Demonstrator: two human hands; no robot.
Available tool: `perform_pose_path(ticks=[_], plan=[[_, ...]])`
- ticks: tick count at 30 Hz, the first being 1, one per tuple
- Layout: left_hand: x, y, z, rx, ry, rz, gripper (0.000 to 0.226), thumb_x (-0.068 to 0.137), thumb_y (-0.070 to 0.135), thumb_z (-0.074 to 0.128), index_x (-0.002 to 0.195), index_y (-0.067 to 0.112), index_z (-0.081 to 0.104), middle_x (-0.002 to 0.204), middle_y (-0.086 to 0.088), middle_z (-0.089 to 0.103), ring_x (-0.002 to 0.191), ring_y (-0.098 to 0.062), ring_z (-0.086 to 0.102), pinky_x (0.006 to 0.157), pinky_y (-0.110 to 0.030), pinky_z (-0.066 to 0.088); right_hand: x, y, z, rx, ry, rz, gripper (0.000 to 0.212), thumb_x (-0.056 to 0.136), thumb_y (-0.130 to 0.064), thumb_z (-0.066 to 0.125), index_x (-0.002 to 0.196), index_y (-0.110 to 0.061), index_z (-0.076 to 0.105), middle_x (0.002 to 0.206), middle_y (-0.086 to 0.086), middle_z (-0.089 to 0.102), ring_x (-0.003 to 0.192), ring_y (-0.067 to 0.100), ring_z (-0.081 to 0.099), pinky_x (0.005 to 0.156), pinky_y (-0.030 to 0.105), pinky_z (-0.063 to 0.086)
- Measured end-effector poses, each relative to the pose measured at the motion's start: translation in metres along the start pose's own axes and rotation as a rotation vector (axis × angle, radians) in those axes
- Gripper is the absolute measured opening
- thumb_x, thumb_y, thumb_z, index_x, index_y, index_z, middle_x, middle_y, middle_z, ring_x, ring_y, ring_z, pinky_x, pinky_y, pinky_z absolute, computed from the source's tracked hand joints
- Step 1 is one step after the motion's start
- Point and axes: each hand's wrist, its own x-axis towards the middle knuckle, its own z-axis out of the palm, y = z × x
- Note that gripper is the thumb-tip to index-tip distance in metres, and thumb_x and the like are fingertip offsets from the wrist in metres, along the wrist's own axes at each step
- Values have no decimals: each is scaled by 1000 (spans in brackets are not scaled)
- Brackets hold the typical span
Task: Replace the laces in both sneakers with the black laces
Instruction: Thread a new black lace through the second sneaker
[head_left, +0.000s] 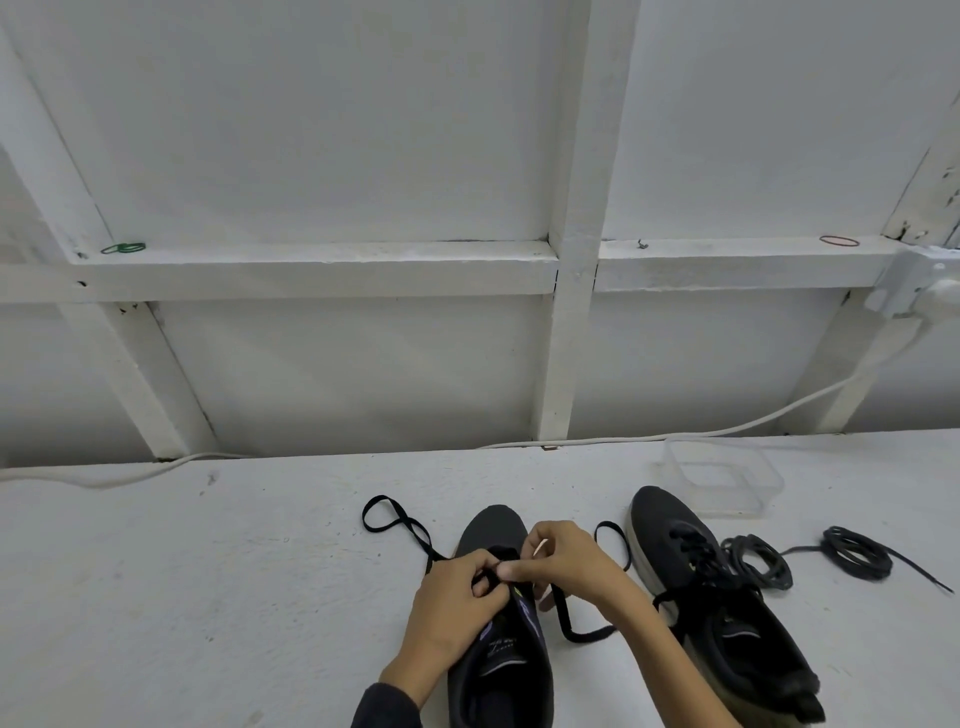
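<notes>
White-painted wall framing (337, 130) is rising behind a white table (208, 597), where two dark sneakers are sitting with their toes pointing away from the person. Both hands are meeting over the eyelets of the near sneaker (493, 525). The left hand (452, 603) is curling its fingers and pinching the black lace (395, 519), and the right hand (566, 561) is pinching the same lace between thumb and forefinger. One end of the lace is looping out to the left, and the other is trailing to the right of the shoe. The second sneaker (670, 519) is standing just to the right, laced in black, with a coiled lace (758, 564) lying against it and another coil (852, 553) lying farther right. A clear plastic container (769, 488) is sitting just behind that sneaker's toe.
</notes>
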Motion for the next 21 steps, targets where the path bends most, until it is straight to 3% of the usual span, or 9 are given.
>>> perform_pose_path(ticks=[6,9,13,17,21], plan=[[0,3,-2,-103,-46,26,15,87,18,64,77,28,61,51,12,42,54,-3,42,60,-13,38,-1,-3,-2,73,-53,65,24,72,-19,74,87,-10,58,74,8,64,64,20,62,73,42,59],[-3,-1,-6,-242,-29,-16,11,89,19,65,78,20,63,61,7,53,60,-3,47,62,-14,39,-3,-2,-6,58,-69,58,18,74,-21,67,89,-14,58,70,3,62,64,17,61,82,45,57],[-8,-4,-10,-486,30,-112,10,89,12,66,79,13,66,69,8,63,65,-2,56,63,-14,43,-4,-1,-7,17,-84,1,9,83,-11,60,92,-10,58,59,-5,57,56,10,57,77,39,58],[-10,0,-12,-513,38,-97,4,88,15,69,85,13,71,74,5,68,71,-4,61,69,-16,48,-3,-10,0,-277,-3,-141,18,78,-18,63,89,-30,69,82,-1,59,74,18,62,75,39,57],[-10,-5,-20,-576,67,-120,20,97,16,56,89,12,75,62,6,53,51,-4,42,50,-14,33,-1,-15,9,-488,-8,-237,19,82,-27,63,89,-42,72,98,-9,44,90,9,53,81,28,48]])
